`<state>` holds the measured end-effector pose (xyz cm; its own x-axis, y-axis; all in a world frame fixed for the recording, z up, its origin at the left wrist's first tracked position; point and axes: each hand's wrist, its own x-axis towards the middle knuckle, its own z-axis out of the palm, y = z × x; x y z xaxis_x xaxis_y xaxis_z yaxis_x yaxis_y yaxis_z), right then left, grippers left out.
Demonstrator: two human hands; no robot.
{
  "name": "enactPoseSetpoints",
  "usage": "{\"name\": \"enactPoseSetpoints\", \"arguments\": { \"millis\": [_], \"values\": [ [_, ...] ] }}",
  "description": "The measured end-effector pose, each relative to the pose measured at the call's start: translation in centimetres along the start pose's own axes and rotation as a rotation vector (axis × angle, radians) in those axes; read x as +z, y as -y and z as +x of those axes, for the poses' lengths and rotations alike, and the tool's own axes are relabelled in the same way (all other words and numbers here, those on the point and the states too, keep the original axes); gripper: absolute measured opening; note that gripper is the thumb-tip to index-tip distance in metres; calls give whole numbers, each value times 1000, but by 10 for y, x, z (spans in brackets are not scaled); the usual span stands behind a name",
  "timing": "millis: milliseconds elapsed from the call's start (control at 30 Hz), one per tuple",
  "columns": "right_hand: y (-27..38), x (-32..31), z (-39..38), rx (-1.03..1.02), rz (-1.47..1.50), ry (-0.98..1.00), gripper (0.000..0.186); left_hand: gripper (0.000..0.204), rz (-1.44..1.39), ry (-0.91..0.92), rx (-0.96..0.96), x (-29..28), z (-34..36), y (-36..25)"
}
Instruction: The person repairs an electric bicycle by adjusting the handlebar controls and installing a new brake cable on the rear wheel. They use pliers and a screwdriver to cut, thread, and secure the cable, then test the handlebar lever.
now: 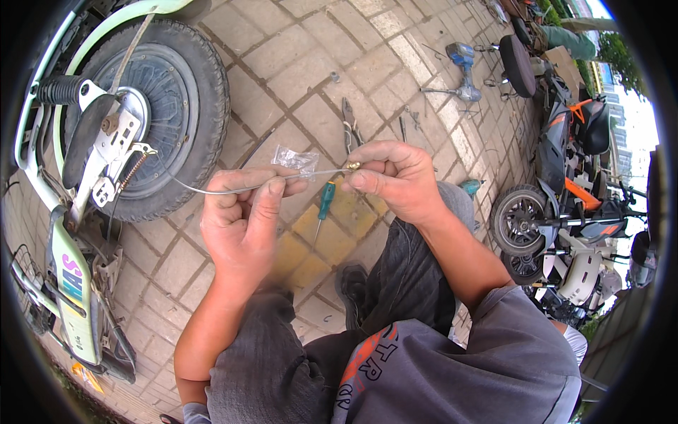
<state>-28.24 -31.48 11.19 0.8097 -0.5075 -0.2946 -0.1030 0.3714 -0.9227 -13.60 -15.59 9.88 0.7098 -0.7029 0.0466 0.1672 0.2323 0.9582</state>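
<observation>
A thin grey brake cable (187, 187) runs from the metal lever (143, 149) by the wheel hub across to both of my hands. Pinched between the thumb and fingers of my left hand (244, 222) is the middle of this cable. My right hand (402, 180) grips a small brass-coloured fitting (352, 166) at the cable's far end, between thumb and forefinger. A rusty spring (133, 172) sits beside the lever. The wheel (216, 92) with its knobby tyre stands at the left. Behind my hands lies a clear plastic bag (295, 160) on the paving.
A green-handled screwdriver (325, 201) lies on yellowish paving below my hands. Pliers (348, 120), a nut (334, 76) and a blue power drill (462, 67) are farther off on the ground. Parked motorbikes (583, 184) stand at the right, and the light-green scooter body (70, 297) at the left.
</observation>
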Motion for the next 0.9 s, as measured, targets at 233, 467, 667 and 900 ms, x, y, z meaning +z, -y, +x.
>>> {"name": "enactPoseSetpoints", "arguments": {
  "millis": [233, 467, 667, 900],
  "values": [
    [-3, 8, -5, -138, -76, -51, 21, 10, -50, 6, 5, 0, -2, 0],
    [-9, 8, -2, -172, -63, -26, 19, 10, -152, 6, -84, -5, -6, -1],
    [-9, 7, -2, -146, -43, -4, 20, 9, -225, -26, -186, -5, -6, -2],
    [-4, 15, -1, -17, -221, 87, 17, 9, -288, 102, -348, 5, -12, 17]
  ]
}}
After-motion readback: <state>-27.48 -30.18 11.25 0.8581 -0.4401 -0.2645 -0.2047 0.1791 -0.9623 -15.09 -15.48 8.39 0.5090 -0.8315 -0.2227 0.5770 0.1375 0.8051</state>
